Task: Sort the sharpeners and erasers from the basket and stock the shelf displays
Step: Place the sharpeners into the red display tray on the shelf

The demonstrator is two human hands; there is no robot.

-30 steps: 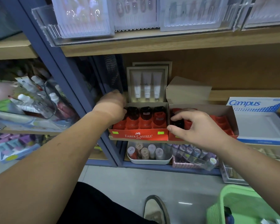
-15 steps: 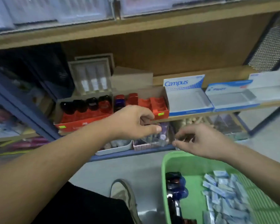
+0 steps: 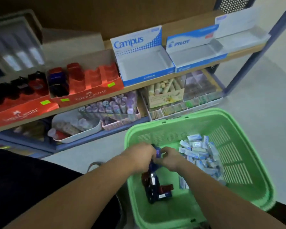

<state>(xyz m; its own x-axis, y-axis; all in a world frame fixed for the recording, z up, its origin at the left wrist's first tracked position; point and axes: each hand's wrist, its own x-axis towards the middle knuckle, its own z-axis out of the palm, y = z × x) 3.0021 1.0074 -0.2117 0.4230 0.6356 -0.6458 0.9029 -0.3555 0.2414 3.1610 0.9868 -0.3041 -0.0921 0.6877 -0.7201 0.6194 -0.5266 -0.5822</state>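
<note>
The gap between the fingers point(image 3: 167, 151) is filled by a blue sharpener point(image 3: 157, 153). Just right of the fingers, the way is blocked by a heap of erasers point(image 3: 200, 154). Behind them, more sharpeners point(image 3: 155, 189) are piled. The wall of the green basket point(image 3: 172, 119) is met ahead. Far past it, room is seen in the Campus box point(image 3: 144, 65) and the Pilot box point(image 3: 193, 54).

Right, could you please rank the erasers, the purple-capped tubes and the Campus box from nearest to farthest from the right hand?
1. Erasers: piled in the green basket, just right of the right hand, which holds a blue sharpener.
2. Purple-capped tubes: lower shelf, up and left.
3. Campus box: upper shelf, farthest back.
</note>
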